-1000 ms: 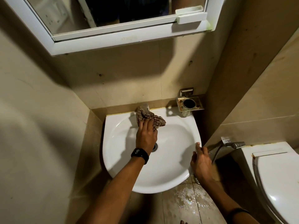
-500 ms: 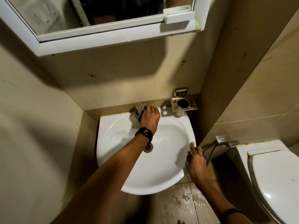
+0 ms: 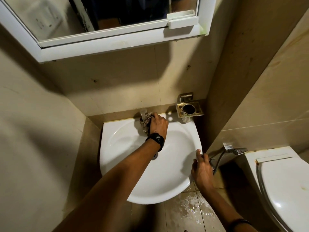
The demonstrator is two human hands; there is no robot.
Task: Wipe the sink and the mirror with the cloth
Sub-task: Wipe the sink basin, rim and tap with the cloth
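From the head view, take the sink point(image 3: 168, 178) as your landmark; your left hand point(image 3: 158, 125) is at its back edge, closed around the bunched cloth point(image 3: 145, 122), which presses against the tap point(image 3: 143, 113) there; your right hand point(image 3: 203, 169) rests on the sink's right rim, fingers loosely spread and holding nothing, apparently bracing you. Above the sink on the wall hangs the mirror point(image 3: 55, 19) in its white frame; just right of the tap sits a metal holder point(image 3: 189, 109); further right of the sink are a spray hose point(image 3: 234, 150) and the toilet point(image 3: 284, 185); the floor point(image 3: 189, 210) below the sink's front is wet. By my judgement you are on the sink part, working around the tap; the mirror appears smudged and untouched, so that half of the job is left.
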